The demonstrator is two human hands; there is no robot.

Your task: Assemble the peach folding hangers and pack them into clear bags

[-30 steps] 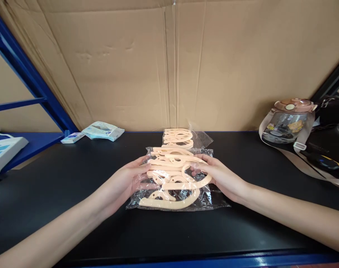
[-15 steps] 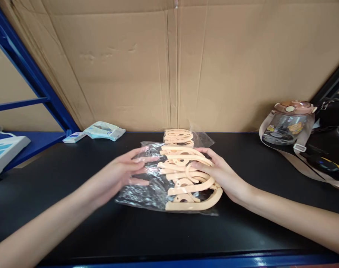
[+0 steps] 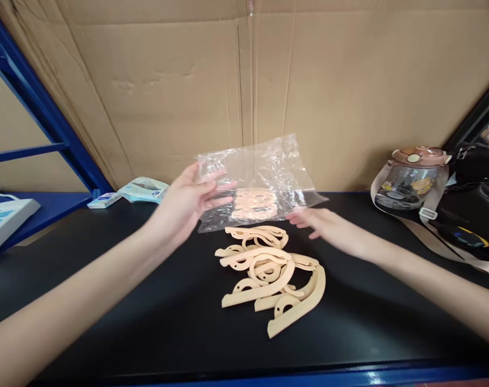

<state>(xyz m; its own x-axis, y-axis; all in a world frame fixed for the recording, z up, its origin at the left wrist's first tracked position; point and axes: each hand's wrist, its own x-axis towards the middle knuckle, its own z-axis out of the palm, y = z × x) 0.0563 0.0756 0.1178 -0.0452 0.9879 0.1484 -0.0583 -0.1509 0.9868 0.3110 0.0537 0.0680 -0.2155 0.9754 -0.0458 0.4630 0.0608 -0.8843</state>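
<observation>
My left hand (image 3: 190, 201) grips a clear plastic bag (image 3: 264, 172) by its left edge and holds it up above the black tabletop (image 3: 107, 279). The bag hangs open and empty. Through it I see a second stack of beige pieces (image 3: 254, 204) further back. A loose pile of beige curved plastic pieces (image 3: 271, 274) lies on the tabletop below the bag. My right hand (image 3: 321, 226) hovers flat just right of the pile, fingers spread, under the bag's lower right corner and holding nothing.
A cardboard sheet (image 3: 244, 91) lines the back. A clear water bottle with a pink lid and strap (image 3: 409, 180) and a black bag (image 3: 476, 204) sit at the right. Small white and blue packets (image 3: 142, 189) lie at the back left, beside blue shelf posts (image 3: 38, 107).
My left hand has pulled the plastic bag off and lifted it. The beige pieces slid out and now lie bare on the tabletop. My right hand let go of them and opened.
</observation>
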